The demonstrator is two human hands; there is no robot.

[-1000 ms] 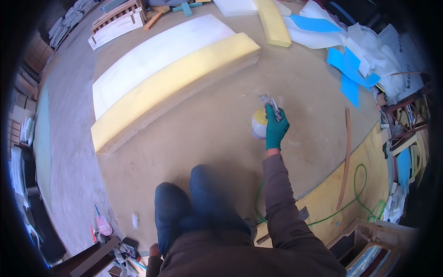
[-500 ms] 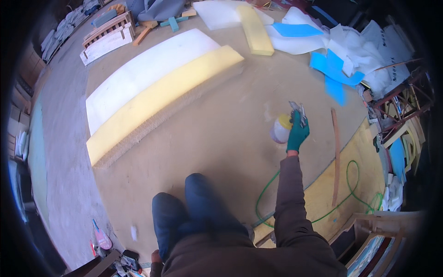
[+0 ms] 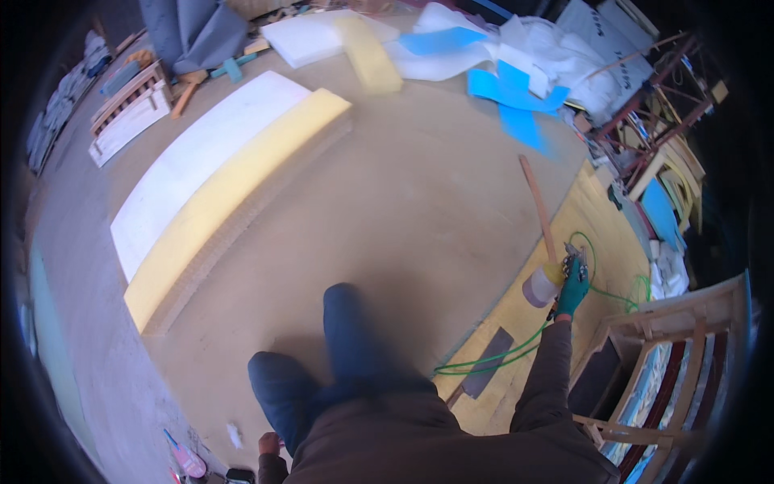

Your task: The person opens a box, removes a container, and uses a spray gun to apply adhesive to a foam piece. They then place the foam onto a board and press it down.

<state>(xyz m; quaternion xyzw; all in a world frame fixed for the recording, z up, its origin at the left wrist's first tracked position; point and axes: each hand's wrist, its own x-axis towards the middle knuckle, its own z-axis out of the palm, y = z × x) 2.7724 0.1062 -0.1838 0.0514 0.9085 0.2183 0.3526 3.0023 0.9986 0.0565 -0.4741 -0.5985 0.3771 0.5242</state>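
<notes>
My right hand [image 3: 573, 292], in a green glove, is closed round a metal spray gun [image 3: 576, 258]. A whitish cup with a yellow top [image 3: 542, 285] sits beside the gun and appears attached to it. A thin green hose [image 3: 516, 352] loops near that forearm. My bare left hand [image 3: 271, 444] hangs low beside my leg, small in the picture, and its fingers do not show clearly. Ahead on the left lies a long yellow foam strip [image 3: 234, 198] alongside a white foam sheet [image 3: 205, 157].
A wooden slat [image 3: 538, 198] and a dark flat piece [image 3: 488, 363] lie on the right. A wooden frame [image 3: 645, 419] stands near my right arm. White wadding and blue foam pieces [image 3: 516, 89] are heaped at the far right, by a red metal frame [image 3: 645, 137].
My right hand has moved right and nearer with the spray gun, from over the brown floor covering to over the yellow sheet. My view has shifted to the right.
</notes>
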